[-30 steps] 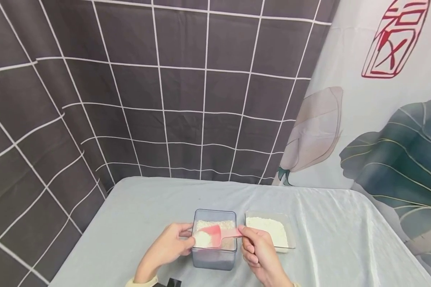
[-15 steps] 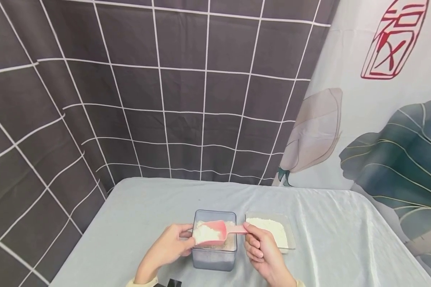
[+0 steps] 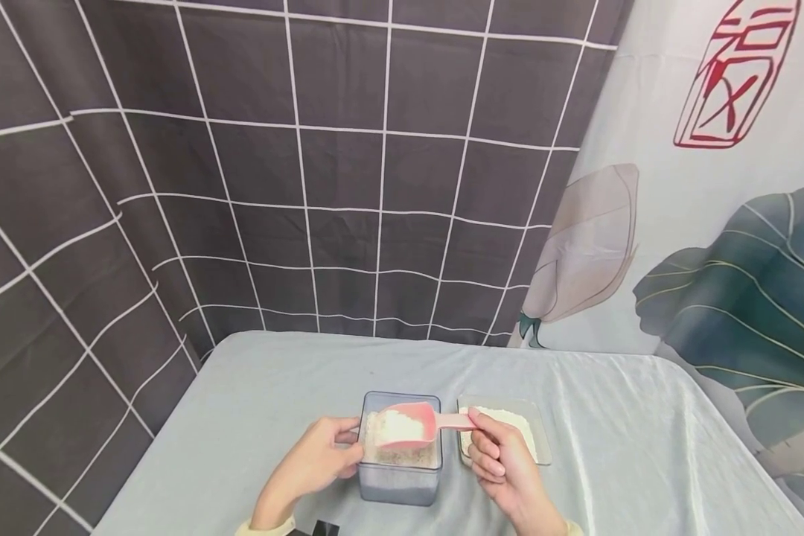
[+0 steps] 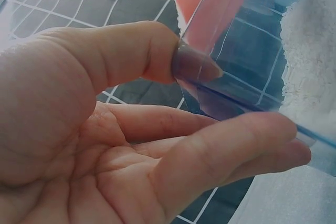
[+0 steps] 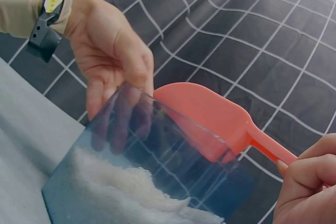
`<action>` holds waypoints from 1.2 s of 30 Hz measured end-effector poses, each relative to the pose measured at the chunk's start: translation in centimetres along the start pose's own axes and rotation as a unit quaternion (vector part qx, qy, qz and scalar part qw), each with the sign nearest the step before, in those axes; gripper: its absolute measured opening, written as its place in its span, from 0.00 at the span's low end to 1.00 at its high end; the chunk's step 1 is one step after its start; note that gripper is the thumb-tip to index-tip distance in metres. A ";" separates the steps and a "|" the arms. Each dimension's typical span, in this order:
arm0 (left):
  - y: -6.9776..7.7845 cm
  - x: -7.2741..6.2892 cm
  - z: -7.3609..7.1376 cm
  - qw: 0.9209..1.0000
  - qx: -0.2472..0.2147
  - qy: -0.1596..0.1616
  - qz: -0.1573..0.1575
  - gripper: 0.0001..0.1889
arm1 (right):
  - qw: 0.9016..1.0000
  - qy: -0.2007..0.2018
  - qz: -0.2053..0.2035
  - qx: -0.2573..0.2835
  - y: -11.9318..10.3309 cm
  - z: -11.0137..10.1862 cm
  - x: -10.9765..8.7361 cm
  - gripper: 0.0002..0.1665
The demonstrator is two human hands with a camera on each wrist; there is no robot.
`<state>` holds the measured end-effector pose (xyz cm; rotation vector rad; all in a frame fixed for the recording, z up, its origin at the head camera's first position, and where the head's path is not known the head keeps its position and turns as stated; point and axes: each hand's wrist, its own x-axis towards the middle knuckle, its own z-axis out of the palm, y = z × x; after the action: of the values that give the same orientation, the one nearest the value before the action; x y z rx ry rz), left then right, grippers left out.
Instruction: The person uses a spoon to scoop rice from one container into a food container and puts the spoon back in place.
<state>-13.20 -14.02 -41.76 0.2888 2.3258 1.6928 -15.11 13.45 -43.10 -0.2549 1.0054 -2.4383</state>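
Observation:
A translucent blue plastic box (image 3: pixel 399 485) with white, grainy-looking contents stands on the table. My left hand (image 3: pixel 318 455) holds it at the left wall, thumb and fingers around the rim in the left wrist view. Above the box's opening is a pink scoop (image 3: pixel 425 420) loaded with white powder (image 3: pixel 399 429). My right hand (image 3: pixel 506 463) pinches the end of its handle, seen also in the right wrist view, where the scoop (image 5: pixel 205 113) shows its underside above the rim. Powder inside the box is partly hidden under the scoop.
A shallow clear tray (image 3: pixel 543 451) of white powder sits just right of the box, partly behind my right hand. A pale cloth (image 3: pixel 275 380) covers the table. Dark gridded curtain (image 3: pixel 342 171) hangs behind, with a printed white curtain (image 3: pixel 656 298) on the right.
My right hand has moved the scoop rightward and slightly back over the box, away from the left hand. The powder in the scoop has shifted. The left hand and box have stayed put.

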 end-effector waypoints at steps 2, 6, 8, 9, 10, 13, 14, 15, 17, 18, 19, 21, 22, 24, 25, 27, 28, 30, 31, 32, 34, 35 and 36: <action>0.0 0.0 0.0 1.000 0.003 0.002 -0.001 0.29 | 1.000 -0.011 -0.005 0.010 -0.3 0.0 -0.2 0.22; 0.1 0.0 0.1 1.000 0.006 0.002 -0.002 0.29 | 0.998 -0.052 -0.023 0.040 -1.1 -0.2 -0.6 0.26; 0.2 0.0 0.2 1.000 0.007 0.001 -0.002 0.30 | 0.996 -0.071 -0.032 0.049 -1.6 -0.3 -0.7 0.28; 0.2 0.1 0.2 1.000 0.008 0.001 0.000 0.30 | 0.995 -0.077 -0.036 0.051 -1.9 -0.3 -0.8 0.28; 0.3 0.1 0.2 1.000 0.008 0.000 0.002 0.30 | 0.995 -0.079 -0.038 0.053 -2.2 -0.4 -0.9 0.29; 0.4 0.1 0.1 1.000 0.010 0.002 0.003 0.30 | 0.994 -0.089 -0.041 0.052 -3.0 -0.6 -1.1 0.31; 0.4 0.1 0.1 1.000 0.013 0.002 0.003 0.30 | 0.994 -0.090 -0.044 0.053 -3.3 -0.7 -1.2 0.32; 0.4 0.1 0.1 1.000 0.012 0.002 0.004 0.30 | 0.993 -0.091 -0.047 0.055 -3.6 -0.8 -1.3 0.32; 0.3 0.1 0.1 1.000 0.016 0.003 0.004 0.30 | 0.993 -0.094 -0.055 0.056 -4.1 -1.2 -1.5 0.32; 0.3 0.1 0.0 1.000 0.019 0.003 0.003 0.30 | 0.992 -0.094 -0.059 0.058 -4.3 -1.4 -1.6 0.33; 0.3 0.1 0.0 1.000 0.020 0.003 0.004 0.30 | 0.992 -0.093 -0.062 0.061 -4.5 -1.6 -1.7 0.33; 0.2 0.1 0.0 1.000 0.024 0.003 0.004 0.30 | 0.991 -0.095 -0.068 0.070 -4.9 -2.1 -1.9 0.34; 0.2 0.1 0.0 1.000 0.025 0.003 0.004 0.29 | 0.990 -0.096 -0.071 0.075 -5.1 -2.4 -2.0 0.35; 0.2 0.0 0.0 1.000 0.026 0.004 0.004 0.30 | 0.988 -0.101 -0.076 0.085 -5.5 -3.0 -2.2 0.35; 0.3 0.0 0.0 1.000 0.027 0.005 0.003 0.30 | 0.987 -0.105 -0.080 0.091 -5.7 -3.3 -2.2 0.35; 0.3 0.0 -0.1 1.000 0.029 0.007 0.002 0.30 | 0.985 -0.112 -0.089 0.097 -6.1 -3.8 -2.4 0.34; 0.3 0.0 -0.1 1.000 0.030 0.008 0.002 0.30 | 0.985 -0.113 -0.091 0.098 -6.3 -4.0 -2.4 0.35; 0.4 0.0 -0.1 0.999 0.031 0.009 -0.002 0.30 | 0.984 -0.116 -0.097 0.099 -6.6 -4.5 -2.6 0.35; 0.4 0.0 -0.1 1.000 0.030 0.009 -0.003 0.30 | 0.983 -0.114 -0.101 0.098 -6.8 -4.7 -2.7 0.35; 0.4 0.0 -0.1 1.000 0.029 0.008 -0.003 0.30 | 0.983 -0.111 -0.105 0.098 -6.9 -4.9 -2.9 0.35; 0.4 0.0 -0.1 1.000 0.027 0.007 -0.004 0.30 | 0.984 -0.100 -0.115 0.097 -7.2 -5.3 -3.2 0.34; 0.4 0.0 -0.1 1.000 0.028 0.006 -0.004 0.30 | 0.984 -0.091 -0.121 0.095 -7.3 -5.5 -3.3 0.33; 0.4 0.0 -0.1 1.000 0.030 0.006 -0.003 0.30 | 0.984 -0.081 -0.126 0.093 -7.5 -5.7 -3.4 0.33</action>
<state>-13.19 -13.98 -41.38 0.2829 2.3868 1.6300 -16.83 23.22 -41.82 -0.5347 0.7060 -2.6651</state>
